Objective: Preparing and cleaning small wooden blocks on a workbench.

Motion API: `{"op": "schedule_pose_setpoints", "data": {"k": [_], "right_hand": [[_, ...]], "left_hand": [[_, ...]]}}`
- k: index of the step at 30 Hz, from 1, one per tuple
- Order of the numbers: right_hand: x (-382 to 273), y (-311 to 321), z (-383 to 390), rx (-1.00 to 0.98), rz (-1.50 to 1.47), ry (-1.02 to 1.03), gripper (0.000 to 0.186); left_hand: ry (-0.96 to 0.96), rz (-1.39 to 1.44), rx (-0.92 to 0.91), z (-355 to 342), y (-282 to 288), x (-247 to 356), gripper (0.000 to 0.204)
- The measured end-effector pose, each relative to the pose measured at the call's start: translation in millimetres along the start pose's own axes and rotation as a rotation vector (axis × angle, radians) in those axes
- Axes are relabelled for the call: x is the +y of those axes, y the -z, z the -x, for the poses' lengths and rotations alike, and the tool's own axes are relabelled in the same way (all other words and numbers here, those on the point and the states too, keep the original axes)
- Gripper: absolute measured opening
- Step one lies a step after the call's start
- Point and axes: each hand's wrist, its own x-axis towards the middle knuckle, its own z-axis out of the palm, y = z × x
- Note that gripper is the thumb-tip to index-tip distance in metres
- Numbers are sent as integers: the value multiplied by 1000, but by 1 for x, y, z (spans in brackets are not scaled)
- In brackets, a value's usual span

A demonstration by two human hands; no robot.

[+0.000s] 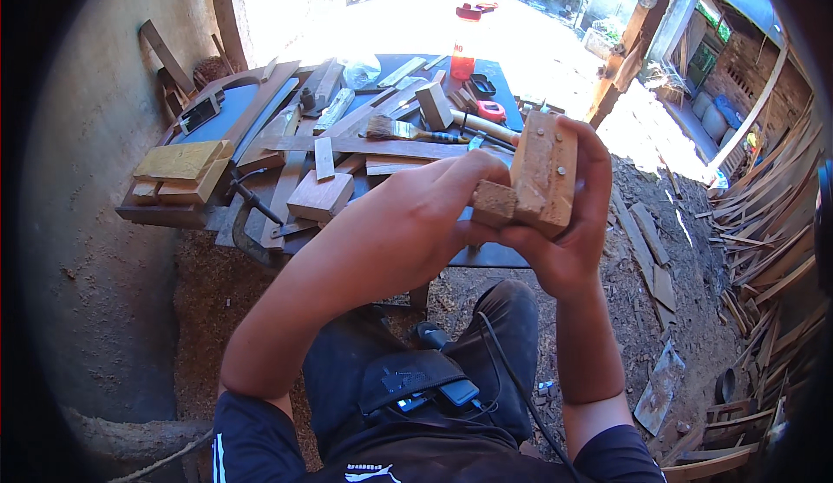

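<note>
The step in hand appeared to be the handling of two wooden parts held against each other. A long brown rectangular wooden block with two small round heads on its face (543, 179) was located right of centre in the frame. The right hand (576, 256) was closed around it, thumb at the lower end, fingers along its right side. The left hand (441, 198) was closed in a narrow grip on a short brown wooden block (494, 204), positioned against the left side of the long block near its lower end. Whether the parts were joined could not be determined. In judgement, the next move called for steady right-hand support and controlled left-hand pressure. A blue flat-topped table (496, 69) bearing loose timber occupied the upper centre.
</note>
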Motion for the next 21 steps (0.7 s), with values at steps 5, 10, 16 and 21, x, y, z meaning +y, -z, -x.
{"op": "schedule_pose_setpoints", "data": {"k": [5, 10, 16, 21], "right_hand": [[14, -8, -13, -25, 355, 127, 111], [2, -3, -6, 80, 390, 45, 100], [7, 1, -9, 93, 539, 153, 96], [9, 1, -15, 113, 456, 150, 83]], "left_hand": [[-7, -53, 7, -3, -4, -15, 46], [-86, 66, 33, -7, -16, -28, 37], [-143, 184, 172, -3, -35, -39, 29], [-131, 238, 182, -5, -42, -43, 32]]}}
